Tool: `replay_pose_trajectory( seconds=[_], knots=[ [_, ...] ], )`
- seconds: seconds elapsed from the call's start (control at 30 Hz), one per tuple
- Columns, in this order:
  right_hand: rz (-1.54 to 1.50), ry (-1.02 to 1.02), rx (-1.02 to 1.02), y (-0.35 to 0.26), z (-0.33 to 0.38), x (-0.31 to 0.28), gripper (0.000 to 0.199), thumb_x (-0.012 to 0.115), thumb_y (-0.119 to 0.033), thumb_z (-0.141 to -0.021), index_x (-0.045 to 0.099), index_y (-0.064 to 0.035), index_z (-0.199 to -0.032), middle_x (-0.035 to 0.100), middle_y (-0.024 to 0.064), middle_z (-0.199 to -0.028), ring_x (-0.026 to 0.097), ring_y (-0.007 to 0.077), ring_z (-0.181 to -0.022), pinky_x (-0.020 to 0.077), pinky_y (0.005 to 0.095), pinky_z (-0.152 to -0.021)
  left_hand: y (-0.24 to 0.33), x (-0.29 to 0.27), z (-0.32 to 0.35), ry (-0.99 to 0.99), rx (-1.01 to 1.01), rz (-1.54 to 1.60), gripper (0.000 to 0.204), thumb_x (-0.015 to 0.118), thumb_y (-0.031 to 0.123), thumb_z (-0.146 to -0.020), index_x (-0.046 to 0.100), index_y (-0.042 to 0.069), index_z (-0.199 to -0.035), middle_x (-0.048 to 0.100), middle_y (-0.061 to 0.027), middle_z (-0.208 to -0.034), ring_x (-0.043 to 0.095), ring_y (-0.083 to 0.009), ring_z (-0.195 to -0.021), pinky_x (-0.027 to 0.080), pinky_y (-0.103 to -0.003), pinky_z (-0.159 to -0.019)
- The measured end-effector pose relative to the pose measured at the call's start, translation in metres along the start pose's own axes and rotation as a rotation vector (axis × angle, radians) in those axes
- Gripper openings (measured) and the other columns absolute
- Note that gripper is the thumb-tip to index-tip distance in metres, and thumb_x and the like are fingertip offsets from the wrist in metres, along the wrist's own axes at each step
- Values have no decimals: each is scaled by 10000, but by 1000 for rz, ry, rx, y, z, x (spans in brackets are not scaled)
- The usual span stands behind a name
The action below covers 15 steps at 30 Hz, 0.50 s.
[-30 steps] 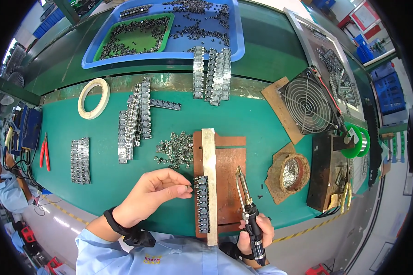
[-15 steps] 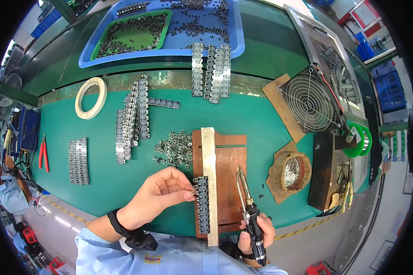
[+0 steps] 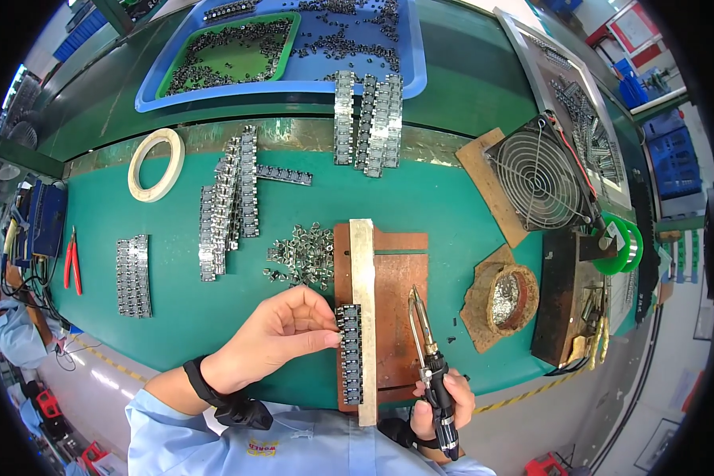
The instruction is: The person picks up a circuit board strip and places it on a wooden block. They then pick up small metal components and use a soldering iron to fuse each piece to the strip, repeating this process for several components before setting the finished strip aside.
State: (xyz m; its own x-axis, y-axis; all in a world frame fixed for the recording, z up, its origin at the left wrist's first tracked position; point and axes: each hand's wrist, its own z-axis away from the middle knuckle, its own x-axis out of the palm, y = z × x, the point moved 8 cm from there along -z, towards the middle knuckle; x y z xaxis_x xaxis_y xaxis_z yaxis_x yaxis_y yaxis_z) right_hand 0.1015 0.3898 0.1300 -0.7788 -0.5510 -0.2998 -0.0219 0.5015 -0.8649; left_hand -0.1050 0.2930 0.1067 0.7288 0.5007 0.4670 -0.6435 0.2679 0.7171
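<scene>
Two hands work over one brown board [image 3: 401, 317] at the lower centre of the frame, with one strip [image 3: 350, 357] and one soldering tool [image 3: 439, 404]. One tape roll [image 3: 134, 174] and one pair of pliers [image 3: 68, 266] lie at the left, one fan [image 3: 539, 174] stands at the upper right, and two trays, blue [image 3: 254, 93] and green [image 3: 230, 62], sit at the top; the silvery pieces [image 3: 303, 254] heaped at centre are too many to count.

The roll is a pale flat ring, the pliers have red handles, the fan a round wire grille. The strip is long, narrow and black, segmented, lying along a straight metal bar [image 3: 362, 270].

The left hand [image 3: 274, 341] pinches thumb and fingers together against the strip's left edge; whether they grip a part is hidden. The right hand [image 3: 458, 394] grips the tool's black handle, its metal prongs pointing up.
</scene>
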Motion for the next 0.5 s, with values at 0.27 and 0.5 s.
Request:
replay_pose_trajectory(
  seconds=[0.27, 0.5],
  knots=[
    [23, -20, -15, 4, 4, 1, 469, 663, -241, -753, 436, -6, -1089, 550, 124, -785, 531, 179, -588, 444, 273, -524, 1, 1, 2, 35, -28, -30, 55, 591, 25, -814, 539, 23, -830, 574, -15, -826, 576, -92, -815, 455, -214, -747],
    [-37, -6, 49, 5, 6, -4, 493, 685, -257, -736, 444, -12, -1090, 554, 119, -760, 532, 170, -583, 442, 267, -529, -3, -3, 1, 32, -7, -28, 58, 595, 24, -811, 554, 12, -850, 587, -27, -841, 583, -98, -804, 460, -219, -745]
  ],
)
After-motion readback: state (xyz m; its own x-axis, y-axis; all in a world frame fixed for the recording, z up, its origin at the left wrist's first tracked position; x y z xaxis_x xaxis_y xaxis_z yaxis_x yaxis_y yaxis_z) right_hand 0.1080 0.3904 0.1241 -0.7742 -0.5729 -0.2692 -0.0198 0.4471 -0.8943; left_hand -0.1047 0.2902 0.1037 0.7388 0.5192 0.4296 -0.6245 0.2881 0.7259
